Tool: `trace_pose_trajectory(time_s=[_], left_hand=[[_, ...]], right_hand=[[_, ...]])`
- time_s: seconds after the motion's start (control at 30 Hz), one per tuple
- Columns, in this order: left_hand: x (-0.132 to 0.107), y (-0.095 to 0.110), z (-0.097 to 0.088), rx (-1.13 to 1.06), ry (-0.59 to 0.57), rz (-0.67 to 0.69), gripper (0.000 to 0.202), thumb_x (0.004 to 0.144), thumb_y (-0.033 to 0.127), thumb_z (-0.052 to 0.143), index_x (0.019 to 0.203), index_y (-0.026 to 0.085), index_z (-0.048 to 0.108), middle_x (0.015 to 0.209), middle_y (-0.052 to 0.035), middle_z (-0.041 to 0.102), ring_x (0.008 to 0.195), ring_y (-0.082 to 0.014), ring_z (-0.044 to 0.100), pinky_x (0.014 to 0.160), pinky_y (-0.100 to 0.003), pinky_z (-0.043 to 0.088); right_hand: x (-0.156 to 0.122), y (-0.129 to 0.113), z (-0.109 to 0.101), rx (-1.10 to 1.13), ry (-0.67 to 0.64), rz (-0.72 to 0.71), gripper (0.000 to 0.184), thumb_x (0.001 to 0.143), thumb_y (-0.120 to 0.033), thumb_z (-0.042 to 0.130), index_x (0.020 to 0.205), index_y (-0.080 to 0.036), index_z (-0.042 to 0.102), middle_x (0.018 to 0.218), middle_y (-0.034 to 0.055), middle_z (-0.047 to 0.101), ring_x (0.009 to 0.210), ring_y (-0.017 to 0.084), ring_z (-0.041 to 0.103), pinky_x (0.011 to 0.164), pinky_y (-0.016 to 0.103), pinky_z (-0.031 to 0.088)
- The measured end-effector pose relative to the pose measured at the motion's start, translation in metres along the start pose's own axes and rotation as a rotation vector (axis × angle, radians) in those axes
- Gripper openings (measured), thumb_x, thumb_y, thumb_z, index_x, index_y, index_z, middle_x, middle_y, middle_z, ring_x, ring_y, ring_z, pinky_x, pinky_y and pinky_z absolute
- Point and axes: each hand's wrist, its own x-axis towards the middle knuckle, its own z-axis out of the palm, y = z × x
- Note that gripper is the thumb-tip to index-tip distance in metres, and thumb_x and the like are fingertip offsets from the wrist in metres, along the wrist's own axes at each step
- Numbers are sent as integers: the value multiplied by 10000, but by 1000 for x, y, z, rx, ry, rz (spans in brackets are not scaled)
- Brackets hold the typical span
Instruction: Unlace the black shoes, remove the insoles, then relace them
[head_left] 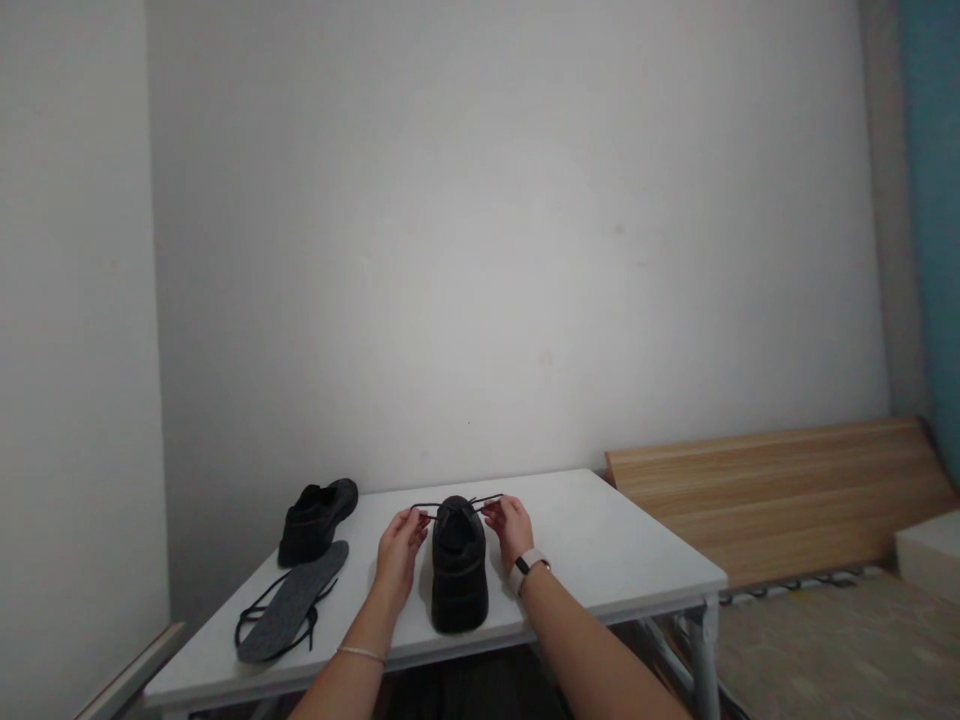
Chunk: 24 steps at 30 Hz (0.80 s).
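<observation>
A black shoe stands upright on the white table, its heel towards me. My left hand is at its left side, fingers closed on a black shoelace drawn out to the left. On the other side my right hand pinches the lace where it runs out to the right. Both ends are stretched sideways above the shoe's throat. Exactly how the lace crosses there is too small to make out.
Another black shoe sits at the table's far left. In front of it a grey insole lies over a loose black lace. The white table backs onto a wall; a wooden board leans at the right.
</observation>
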Motion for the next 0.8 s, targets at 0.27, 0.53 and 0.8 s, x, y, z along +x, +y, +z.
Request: trace_pose_trajectory(time_s=[0.27,0.53,0.8], left_hand=[[0,6,0,-277,-31,-83,174,744,251,765,746,171,611,688,9,627,610,-104,606,599,-216,500],[-2,17,-2,-359,-112,-130,226,836,339,695,746,160,590,492,108,307,387,-37,308,391,-150,291],[-11,5,6,-47,-156,-175,397,677,487,802,651,129,631,583,2,585,498,-93,521,474,-199,406]], right_hand=[[-8,-18,0,196,-71,44,324,964,-417,535,771,-157,554,532,-100,401,388,49,329,400,183,323],[-24,-30,6,174,-231,82,434,795,-614,604,699,-192,570,404,-121,228,355,67,186,359,217,201],[-15,-3,8,-103,-231,54,264,966,-385,552,919,-132,611,650,-54,548,439,49,448,410,171,377]])
